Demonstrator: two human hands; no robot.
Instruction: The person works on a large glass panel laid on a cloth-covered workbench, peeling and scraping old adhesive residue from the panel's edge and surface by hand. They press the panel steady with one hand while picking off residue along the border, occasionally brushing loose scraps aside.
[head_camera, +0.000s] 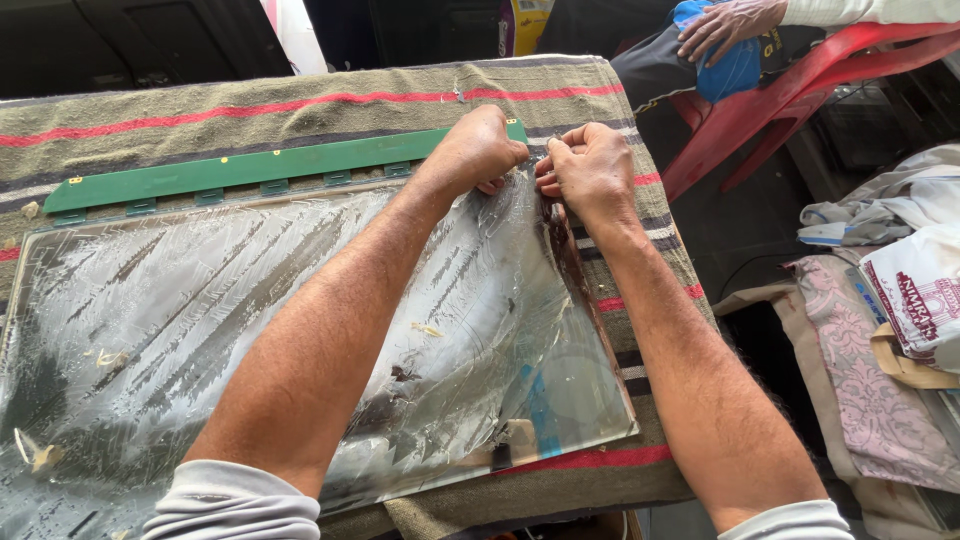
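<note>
A large flat glass display panel (200, 300), smeared and covered with a wrinkled clear film (500, 290), lies on a striped blanket (300, 100). A long green circuit strip (250, 170) runs along its far edge. My left hand (478, 150) is a closed fist at the panel's far right corner, pinching the film's edge. Just to its right, my right hand (590, 170) pinches the same film edge with curled fingers. Both forearms reach across the panel.
A red plastic chair (800, 90) stands at the far right, where another person's hand (725, 25) rests on a blue object. Cloth and a printed bag (920, 300) are piled on the right. The blanket's right edge drops to the floor.
</note>
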